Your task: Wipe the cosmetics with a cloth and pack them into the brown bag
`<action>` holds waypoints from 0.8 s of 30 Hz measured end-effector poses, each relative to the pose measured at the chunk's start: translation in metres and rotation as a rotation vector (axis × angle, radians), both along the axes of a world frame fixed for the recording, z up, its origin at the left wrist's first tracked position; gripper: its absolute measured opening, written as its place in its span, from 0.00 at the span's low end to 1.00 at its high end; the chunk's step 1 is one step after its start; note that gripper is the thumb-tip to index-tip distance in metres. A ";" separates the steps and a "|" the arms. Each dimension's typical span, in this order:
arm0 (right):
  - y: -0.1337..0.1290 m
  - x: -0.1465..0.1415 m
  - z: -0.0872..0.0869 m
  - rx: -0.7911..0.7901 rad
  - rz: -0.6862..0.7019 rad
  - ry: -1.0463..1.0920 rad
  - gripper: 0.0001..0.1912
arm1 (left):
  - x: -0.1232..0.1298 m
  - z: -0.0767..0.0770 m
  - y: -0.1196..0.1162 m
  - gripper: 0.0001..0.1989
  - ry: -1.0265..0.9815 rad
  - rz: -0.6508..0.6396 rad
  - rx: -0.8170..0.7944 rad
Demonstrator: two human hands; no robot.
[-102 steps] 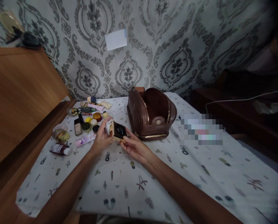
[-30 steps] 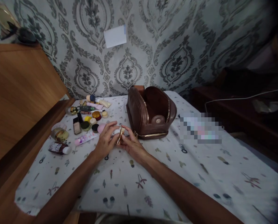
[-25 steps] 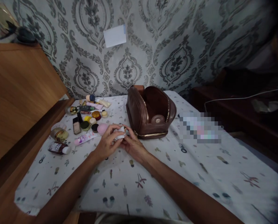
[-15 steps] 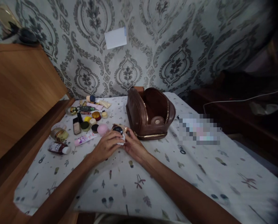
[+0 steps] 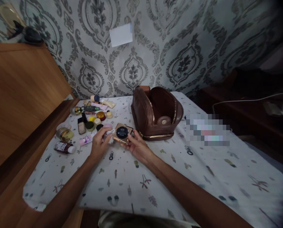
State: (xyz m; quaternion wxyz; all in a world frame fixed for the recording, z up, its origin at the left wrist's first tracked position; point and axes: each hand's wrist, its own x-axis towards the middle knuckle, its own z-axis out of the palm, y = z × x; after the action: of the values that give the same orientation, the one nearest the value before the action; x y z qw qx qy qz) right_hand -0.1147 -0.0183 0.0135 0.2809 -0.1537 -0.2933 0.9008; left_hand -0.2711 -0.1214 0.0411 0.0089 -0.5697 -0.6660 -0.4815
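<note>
My right hand (image 5: 138, 147) grips a square gold compact (image 5: 122, 133) with a round black centre, held over the table by its right side. Just left of it, my left hand (image 5: 101, 141) has its fingers closed on a white wipe (image 5: 110, 135), close to the compact's left edge. Behind my hands, a brown leather bag (image 5: 153, 117) stands unzipped and open at the top. Left of my left hand lie a pink floral tube (image 5: 85, 140), a foundation bottle (image 5: 81, 126) and small jars (image 5: 100, 116). A pink round item is partly hidden behind my left fingers.
A dark red bottle with a white cap (image 5: 64, 147) and a yellowish bottle (image 5: 64, 134) lie at the left of the patterned tablecloth (image 5: 132, 186). A blurred-out item (image 5: 207, 130) rests right of the bag. A wooden panel (image 5: 25, 101) rises on the left.
My left hand has drawn back leftward with the white wipe, uncovering the compact's black centre. My right hand still holds the compact. The whole view has shifted slightly.
</note>
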 end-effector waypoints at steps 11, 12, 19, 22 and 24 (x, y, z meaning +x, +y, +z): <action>-0.001 0.000 0.000 -0.149 -0.007 0.095 0.17 | 0.020 -0.004 -0.003 0.11 0.202 0.070 0.158; -0.002 0.001 0.000 -0.151 0.001 0.107 0.17 | 0.020 -0.005 -0.004 0.12 0.219 0.061 0.158; -0.003 -0.002 -0.004 -0.185 0.052 0.132 0.10 | 0.030 -0.004 -0.004 0.18 0.378 -0.114 0.180; 0.001 -0.003 -0.008 -0.221 0.042 0.126 0.10 | 0.037 -0.001 -0.004 0.20 0.453 -0.216 0.203; 0.003 -0.002 -0.009 -0.237 0.044 0.124 0.12 | 0.039 0.000 -0.004 0.19 0.483 -0.253 0.215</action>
State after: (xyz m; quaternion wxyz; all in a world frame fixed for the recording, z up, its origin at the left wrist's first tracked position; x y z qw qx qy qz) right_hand -0.1169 -0.0153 0.0042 0.2585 -0.1234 -0.1700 0.9429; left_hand -0.2319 -0.1258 0.0411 0.1673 -0.7422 -0.5134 -0.3970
